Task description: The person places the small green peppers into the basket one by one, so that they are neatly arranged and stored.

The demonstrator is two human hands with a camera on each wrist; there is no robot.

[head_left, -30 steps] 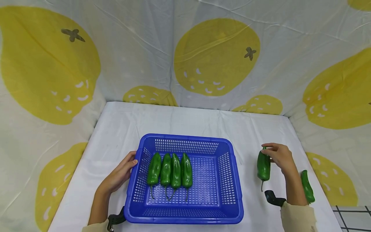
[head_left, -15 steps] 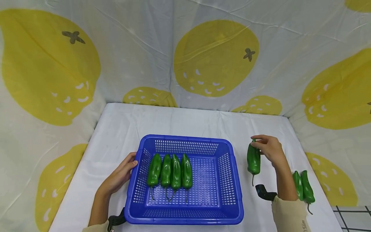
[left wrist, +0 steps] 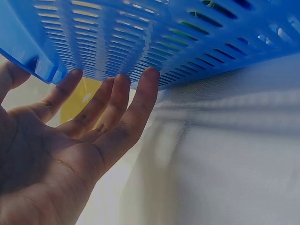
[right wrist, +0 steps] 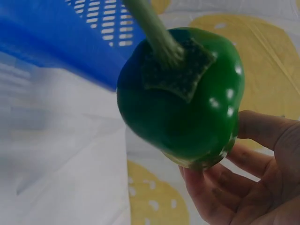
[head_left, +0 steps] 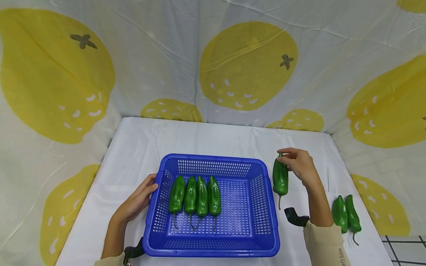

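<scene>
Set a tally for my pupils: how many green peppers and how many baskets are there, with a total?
Green peppers: 7 (4 in the blue basket, 1 in the right hand, 2 on the white cloth)
Blue baskets: 1
Total: 8

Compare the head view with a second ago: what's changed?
The right hand, gripping a green pepper, has moved left toward the blue basket and slightly forward. Its arm no longer covers the inner pepper on the table at right. Unchanged: the left hand at the basket's left side, four peppers inside.
</scene>
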